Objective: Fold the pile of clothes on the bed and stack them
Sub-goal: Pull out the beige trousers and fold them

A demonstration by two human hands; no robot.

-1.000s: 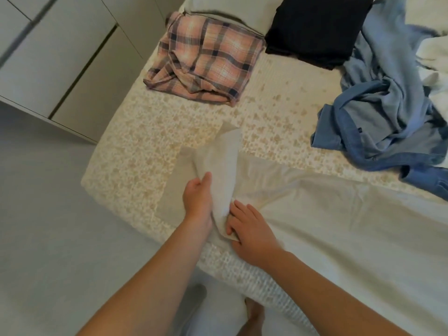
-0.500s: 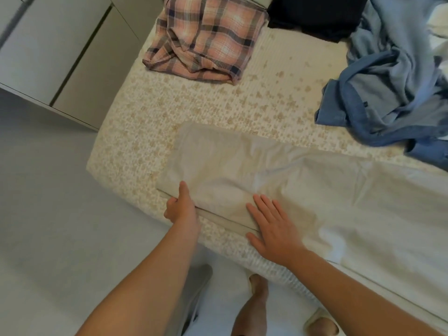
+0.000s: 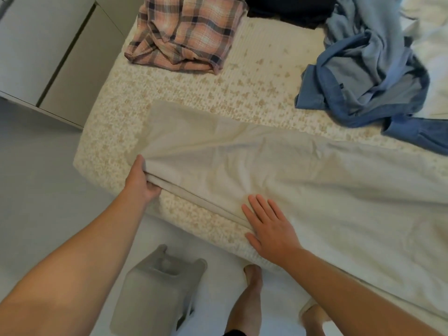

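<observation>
Landmark: bed (image 3: 206, 93), floral cover.

1. Beige garment (image 3: 278, 170), long and laid lengthwise along the bed's near edge, doubled with both layers' edges aligned toward you. This is the piece in hand; the step looks like squaring it up after a lengthwise fold.
2. Blue denim garments (image 3: 368, 76), heaped unfolded at the bed's far right.
3. Plaid shirt (image 3: 186, 32), roughly folded at the bed's far left.
4. Dark garment (image 3: 291, 8), folded, just beside the plaid shirt.
5. Your right hand (image 3: 269, 226), fingers straight, pressing flat on the beige garment's near edge.
6. Your left hand (image 3: 141, 183), gripping the beige garment's left end, both layers pinched.

Next, probably: carry that end across toward the right, keeping the edges matched.
</observation>
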